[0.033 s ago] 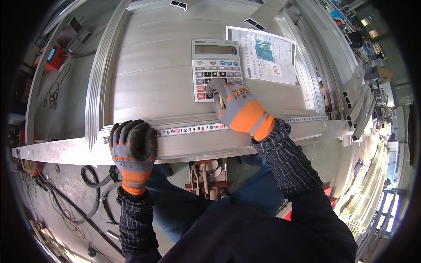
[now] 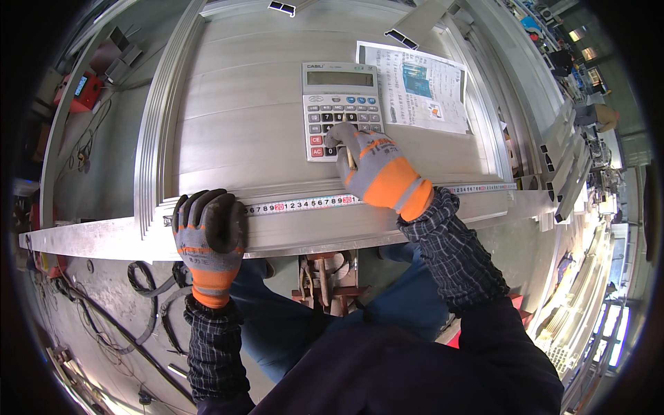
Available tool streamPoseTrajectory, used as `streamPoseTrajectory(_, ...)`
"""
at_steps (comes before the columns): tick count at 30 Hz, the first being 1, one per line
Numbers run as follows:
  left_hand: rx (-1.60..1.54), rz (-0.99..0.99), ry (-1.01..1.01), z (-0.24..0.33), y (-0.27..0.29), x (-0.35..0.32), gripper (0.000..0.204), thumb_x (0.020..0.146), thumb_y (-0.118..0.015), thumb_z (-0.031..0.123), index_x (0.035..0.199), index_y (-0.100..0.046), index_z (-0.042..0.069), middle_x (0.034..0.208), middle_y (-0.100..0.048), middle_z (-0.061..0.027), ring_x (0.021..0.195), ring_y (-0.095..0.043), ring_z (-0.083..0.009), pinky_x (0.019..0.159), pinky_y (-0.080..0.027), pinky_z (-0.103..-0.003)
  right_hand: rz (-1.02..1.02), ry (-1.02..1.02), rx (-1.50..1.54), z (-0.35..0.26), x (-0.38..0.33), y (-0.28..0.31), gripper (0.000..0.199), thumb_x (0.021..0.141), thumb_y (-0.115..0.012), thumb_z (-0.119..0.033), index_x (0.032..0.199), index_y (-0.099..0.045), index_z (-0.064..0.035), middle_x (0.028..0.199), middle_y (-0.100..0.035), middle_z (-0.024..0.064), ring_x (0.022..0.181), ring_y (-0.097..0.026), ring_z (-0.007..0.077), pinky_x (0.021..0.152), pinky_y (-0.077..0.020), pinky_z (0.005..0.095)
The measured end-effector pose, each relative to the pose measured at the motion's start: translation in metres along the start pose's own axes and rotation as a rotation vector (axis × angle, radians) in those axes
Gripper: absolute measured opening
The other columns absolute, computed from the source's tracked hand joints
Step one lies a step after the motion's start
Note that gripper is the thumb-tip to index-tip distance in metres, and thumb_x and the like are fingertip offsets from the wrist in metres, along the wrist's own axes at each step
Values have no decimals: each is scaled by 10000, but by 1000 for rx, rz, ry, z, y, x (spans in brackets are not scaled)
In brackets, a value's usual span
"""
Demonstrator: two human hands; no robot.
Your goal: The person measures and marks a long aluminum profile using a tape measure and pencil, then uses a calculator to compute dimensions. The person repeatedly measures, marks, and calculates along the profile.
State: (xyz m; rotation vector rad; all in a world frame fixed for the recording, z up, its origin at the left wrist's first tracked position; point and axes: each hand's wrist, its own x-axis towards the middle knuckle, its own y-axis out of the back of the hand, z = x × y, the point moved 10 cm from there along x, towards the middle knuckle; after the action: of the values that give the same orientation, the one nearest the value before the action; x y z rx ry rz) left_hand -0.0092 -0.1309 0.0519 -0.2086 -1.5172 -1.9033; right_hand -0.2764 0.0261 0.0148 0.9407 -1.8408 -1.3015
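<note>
My left hand, in a grey and orange glove with black fingers, closes over the left part of a tape measure. The tape's white blade lies along the near rail of a silver metal frame and runs right, passing beneath my right wrist. My right hand, gloved the same way, is bent over a grey calculator. Its curled fingers are at the lower keys, and a thin pencil-like stick is held in them. The left end of the tape is hidden by my left hand.
A printed sheet with handwriting lies right of the calculator. Cut profile ends rest on the far side. A red device stands at left, with hoses on the floor. A stool with tools sits between my legs.
</note>
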Motion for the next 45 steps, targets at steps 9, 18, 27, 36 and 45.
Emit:
streamPoseTrajectory(9, 19, 23, -1, 3, 3, 2, 309, 912, -881, 193, 1203, -820, 110, 1221, -807, -109, 1165, -731, -377, 1126, -558, -535, -170, -80, 14, 29, -1, -8, 653, 1077, -613, -339, 1626, -550, 10, 1496, -712, 327, 1342, -704, 485, 1223, -520, 559)
streamPoseTrajectory(18, -4, 27, 29, 2, 3, 2, 277, 923, -868, 195, 1181, -825, 104, 1203, -807, -109, 1162, -731, -384, 1116, -555, -542, -20, 55, 101, 24, -26, 25, 345, 1065, -651, -237, 1394, -628, -134, 1217, -777, 275, 1085, -760, 501, 1007, -596, 597)
streamPoseTrajectory(27, -1, 32, 13, 2, 4, 2, 278, 911, -865, 172, 1177, -826, 101, 1202, -808, -109, 1162, -730, -382, 1107, -557, -538, 48, 5, 202, 23, 1, 47, 273, 1065, -666, -203, 1319, -616, -116, 1160, -787, 235, 988, -776, 485, 925, -614, 599)
streamPoseTrajectory(36, 7, 29, 2, 4, 5, 3, 271, 906, -871, 173, 1164, -832, 99, 1197, -812, -108, 1154, -737, -380, 1098, -560, -543, -83, 32, 35, -7, -15, 39, 261, 1069, -641, -195, 1323, -620, -140, 1197, -799, 239, 1023, -776, 493, 934, -609, 610)
streamPoseTrajectory(45, -9, 36, 12, 2, 6, 4, 293, 892, -884, 170, 1172, -833, 102, 1206, -812, -108, 1171, -740, -370, 1126, -556, -546, -131, 20, -86, 34, 23, -6, 729, 1082, -634, -364, 1621, -523, 115, 1386, -748, 357, 1186, -762, 512, 1121, -580, 580)
